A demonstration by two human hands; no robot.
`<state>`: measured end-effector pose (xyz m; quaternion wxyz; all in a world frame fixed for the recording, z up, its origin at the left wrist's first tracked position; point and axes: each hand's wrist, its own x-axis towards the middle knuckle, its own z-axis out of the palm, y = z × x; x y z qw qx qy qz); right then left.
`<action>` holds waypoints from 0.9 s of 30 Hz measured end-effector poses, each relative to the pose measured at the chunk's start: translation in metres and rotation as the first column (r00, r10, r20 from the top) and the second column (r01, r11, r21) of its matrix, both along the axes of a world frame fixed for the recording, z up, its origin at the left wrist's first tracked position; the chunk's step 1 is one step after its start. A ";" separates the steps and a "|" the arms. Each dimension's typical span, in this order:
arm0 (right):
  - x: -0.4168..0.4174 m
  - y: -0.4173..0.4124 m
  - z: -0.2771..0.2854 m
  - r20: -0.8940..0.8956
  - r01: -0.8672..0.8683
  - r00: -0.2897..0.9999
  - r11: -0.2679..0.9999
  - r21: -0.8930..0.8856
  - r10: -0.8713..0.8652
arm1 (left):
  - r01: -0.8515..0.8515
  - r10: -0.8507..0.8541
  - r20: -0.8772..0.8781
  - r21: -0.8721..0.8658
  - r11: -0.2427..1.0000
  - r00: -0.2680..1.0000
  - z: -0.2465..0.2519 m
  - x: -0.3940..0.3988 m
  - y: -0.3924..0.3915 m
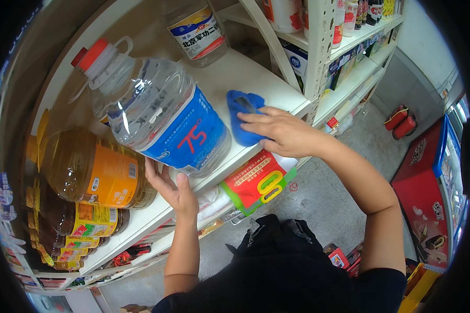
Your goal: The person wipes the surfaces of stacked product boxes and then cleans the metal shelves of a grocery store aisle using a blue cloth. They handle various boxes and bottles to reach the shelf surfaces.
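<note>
My right hand (280, 131) presses a folded blue cloth (244, 117) onto the white shelf board (254, 78), close to its front edge. Left of the cloth stands a big clear plastic jug (152, 90) with a red cap, a carry handle and a blue label; clear liquid seems to fill part of it. My left hand (174, 186) is at the jug's lower side, thumb up and fingers reaching behind, between it and a bottle of cooking oil (113, 176) with an orange label. How firmly those fingers touch the jug is hidden.
Another clear jug (199, 35) stands at the back of the shelf. Several dark sauce or oil bottles (94, 221) line the left. Red and green bags with yellow handles (254, 182) stick out below. A perforated post (317, 47), fire extinguishers (400, 122) and a red freezer (423, 187) are to the right.
</note>
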<state>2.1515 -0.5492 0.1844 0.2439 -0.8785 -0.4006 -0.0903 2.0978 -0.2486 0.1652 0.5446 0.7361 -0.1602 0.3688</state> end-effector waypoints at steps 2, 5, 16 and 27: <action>0.011 0.013 0.000 -0.056 -0.101 0.993 0.994 0.027 0.103 | -0.006 0.006 -0.014 0.015 1.000 1.000 -0.003 -0.001 0.001; 0.045 0.030 -0.006 -0.018 -0.104 0.995 0.994 -0.025 0.103 | -0.010 0.010 0.007 0.031 0.999 1.000 -0.006 0.000 0.002; 0.197 0.119 -0.027 0.055 0.055 0.997 0.989 -0.138 -0.047 | 0.026 -0.026 0.004 -0.021 0.999 1.000 -0.010 -0.005 0.008; 0.182 0.092 -0.015 0.060 0.716 0.698 0.693 -0.084 -0.714 | 0.059 -0.058 0.039 -0.021 0.998 0.998 -0.013 -0.006 0.013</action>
